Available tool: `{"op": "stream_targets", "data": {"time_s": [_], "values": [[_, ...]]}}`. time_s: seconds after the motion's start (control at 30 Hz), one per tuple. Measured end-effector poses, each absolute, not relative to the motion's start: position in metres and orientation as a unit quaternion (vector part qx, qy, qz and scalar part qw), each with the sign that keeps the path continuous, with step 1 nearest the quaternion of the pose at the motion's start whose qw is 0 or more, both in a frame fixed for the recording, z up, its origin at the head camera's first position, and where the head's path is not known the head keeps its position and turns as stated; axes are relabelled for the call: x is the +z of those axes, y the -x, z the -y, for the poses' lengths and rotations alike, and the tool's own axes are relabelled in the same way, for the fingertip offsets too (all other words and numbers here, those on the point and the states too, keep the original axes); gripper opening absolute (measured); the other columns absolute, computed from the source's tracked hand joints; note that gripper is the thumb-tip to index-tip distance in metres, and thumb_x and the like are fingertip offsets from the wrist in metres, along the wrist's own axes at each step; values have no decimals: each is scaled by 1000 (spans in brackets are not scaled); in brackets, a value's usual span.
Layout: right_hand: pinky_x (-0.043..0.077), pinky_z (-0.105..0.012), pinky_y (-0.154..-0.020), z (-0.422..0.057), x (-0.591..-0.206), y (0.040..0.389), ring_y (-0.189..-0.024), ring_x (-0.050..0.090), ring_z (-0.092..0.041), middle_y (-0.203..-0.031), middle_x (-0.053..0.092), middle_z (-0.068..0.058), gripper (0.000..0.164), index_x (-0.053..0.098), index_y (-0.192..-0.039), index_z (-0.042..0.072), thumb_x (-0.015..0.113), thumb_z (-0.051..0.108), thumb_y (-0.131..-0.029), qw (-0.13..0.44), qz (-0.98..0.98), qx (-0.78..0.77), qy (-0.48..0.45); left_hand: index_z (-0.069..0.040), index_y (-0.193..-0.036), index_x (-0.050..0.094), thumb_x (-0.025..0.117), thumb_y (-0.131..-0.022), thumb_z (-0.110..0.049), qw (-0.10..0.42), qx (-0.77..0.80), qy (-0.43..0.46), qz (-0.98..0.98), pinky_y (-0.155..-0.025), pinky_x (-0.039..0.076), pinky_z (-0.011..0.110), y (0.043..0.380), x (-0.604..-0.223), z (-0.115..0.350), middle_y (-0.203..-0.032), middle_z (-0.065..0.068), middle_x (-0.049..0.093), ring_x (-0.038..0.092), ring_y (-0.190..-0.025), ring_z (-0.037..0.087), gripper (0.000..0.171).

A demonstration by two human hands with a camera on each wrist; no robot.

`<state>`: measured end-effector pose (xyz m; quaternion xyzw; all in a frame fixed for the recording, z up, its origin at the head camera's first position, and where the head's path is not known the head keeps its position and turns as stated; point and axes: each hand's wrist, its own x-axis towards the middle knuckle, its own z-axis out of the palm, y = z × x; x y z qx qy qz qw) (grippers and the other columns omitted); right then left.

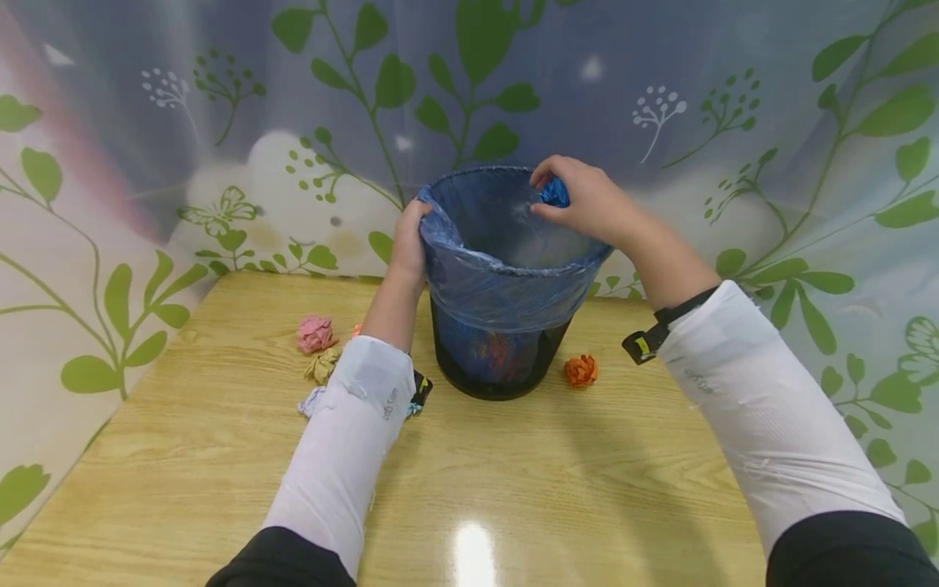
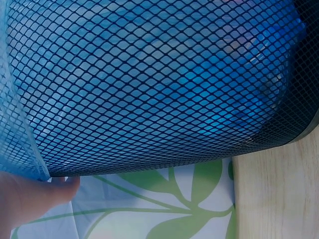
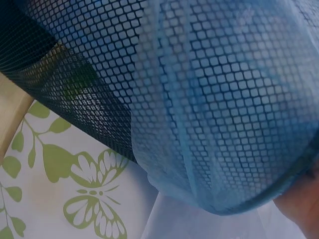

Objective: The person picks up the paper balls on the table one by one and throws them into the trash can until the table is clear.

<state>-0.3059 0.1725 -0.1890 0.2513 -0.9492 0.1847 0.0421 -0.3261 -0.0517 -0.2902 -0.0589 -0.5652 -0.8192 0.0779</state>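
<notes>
A black mesh trash bin (image 1: 506, 359) with a translucent blue liner bag (image 1: 506, 297) folded over its rim stands tilted a little in the head view. My left hand (image 1: 409, 236) grips the bin's left rim over the bag; some of its fingers (image 2: 62, 189) show below the mesh in the left wrist view. Above the right side of the opening, my right hand (image 1: 590, 200) holds a crumpled blue paper ball (image 1: 554, 192) between curved fingers and thumb. In the right wrist view only part of that hand (image 3: 301, 204) shows beside the bagged rim. Coloured crumpled pieces show through the mesh low in the bin.
An orange paper ball (image 1: 581, 371) lies right of the bin on the wooden table (image 1: 513, 465). Left of the bin are pink (image 1: 315, 334), yellow (image 1: 323, 365) and pale lilac (image 1: 311, 402) paper balls, partly behind my left forearm. A leaf-patterned curtain (image 1: 293, 179) stands close behind.
</notes>
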Motion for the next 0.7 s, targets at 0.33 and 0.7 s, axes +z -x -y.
{"op": "stream_targets", "data": {"time_s": [0.33,0.7], "values": [[4,-54,-119,-171,-190,307,-150,-6,-29,-163,2,-10,81,9,-156,15,58,35,-96,28,943,185,-273,-10,-98,53,39,-85,-25,81,-820,56,564,-79,38,18,328,-291,52,-97,-4,50,47,-84,8,25],[-4,-61,-115,-185,-185,304,-148,-16,-29,-162,-11,-8,88,-4,-156,21,57,39,-95,77,946,176,-260,-12,-95,53,39,-84,-26,73,-822,56,562,-82,38,19,327,-289,52,-99,-3,48,46,-87,10,22]]}}
